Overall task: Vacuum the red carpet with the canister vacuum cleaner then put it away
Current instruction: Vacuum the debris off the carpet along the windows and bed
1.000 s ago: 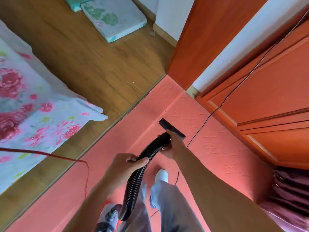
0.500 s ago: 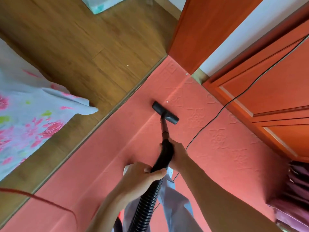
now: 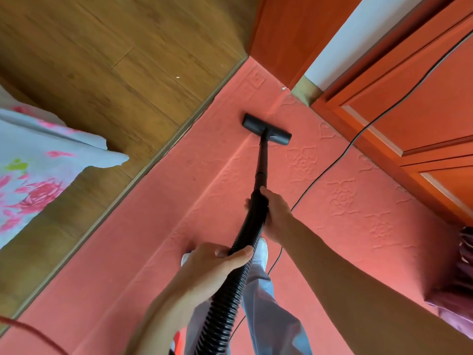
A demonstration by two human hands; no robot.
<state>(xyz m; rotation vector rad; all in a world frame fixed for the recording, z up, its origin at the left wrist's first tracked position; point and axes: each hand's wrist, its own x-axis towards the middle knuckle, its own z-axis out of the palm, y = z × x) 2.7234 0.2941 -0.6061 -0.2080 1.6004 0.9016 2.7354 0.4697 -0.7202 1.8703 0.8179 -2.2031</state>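
While left hand [image 3: 213, 265], right hand [image 3: 275, 211] grip hose [image 3: 226, 301], nozzle [image 3: 266, 129] reaches farther forward.

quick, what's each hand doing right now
Left hand: grips the ribbed hose.
Right hand: grips the hose handle.

- Wood-plank floor [image 3: 115, 60], brown, fills the upper left; a small white speck [image 3: 177, 77] lies on it.
- Floral sheet [image 3: 33, 160], pale with pink roses, lies on the floor at the left edge.
- Orange-red door post [image 3: 289, 29] at top centre, with a white wall strip [image 3: 358, 34] just beside it.
- Orange-red panelled doors [image 3: 422, 103] on the right.
- Purple fabric [image 3: 460, 290] at the right edge.
- Blurred red cord [image 3: 30, 331] in the lower left corner.
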